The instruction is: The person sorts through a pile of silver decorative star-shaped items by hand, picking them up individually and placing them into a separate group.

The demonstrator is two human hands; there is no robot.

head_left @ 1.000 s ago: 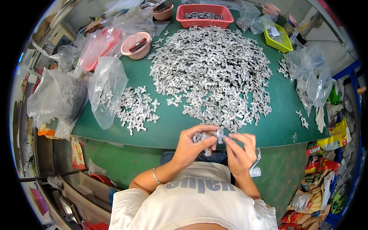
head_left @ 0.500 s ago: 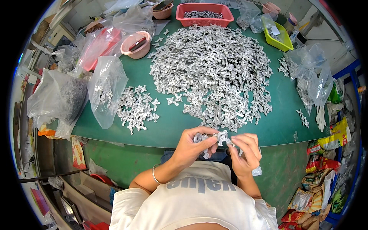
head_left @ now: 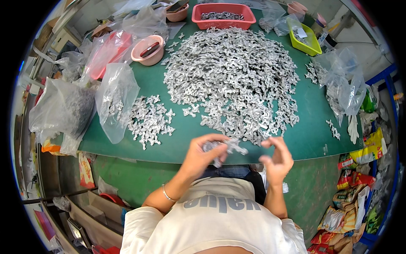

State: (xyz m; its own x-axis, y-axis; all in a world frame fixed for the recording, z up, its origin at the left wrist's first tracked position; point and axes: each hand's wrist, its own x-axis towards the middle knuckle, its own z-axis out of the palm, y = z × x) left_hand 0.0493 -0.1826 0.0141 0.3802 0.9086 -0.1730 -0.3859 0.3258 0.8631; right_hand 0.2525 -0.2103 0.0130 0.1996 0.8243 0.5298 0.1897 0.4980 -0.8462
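Left hand [head_left: 202, 153] fingers grasping small metal pieces [head_left: 224, 148] at counter [head_left: 186, 146] near edge | right hand [head_left: 277, 157] released, half-curled | likely light, stiff, sharp-edged; pinch by lobes

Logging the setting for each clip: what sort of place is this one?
Most likely a small workshop bench for sorting or assembling hardware. A green table carries a big heap of small silvery metal parts, clear plastic bags of more parts stand at its edges, and a red tray holds others.
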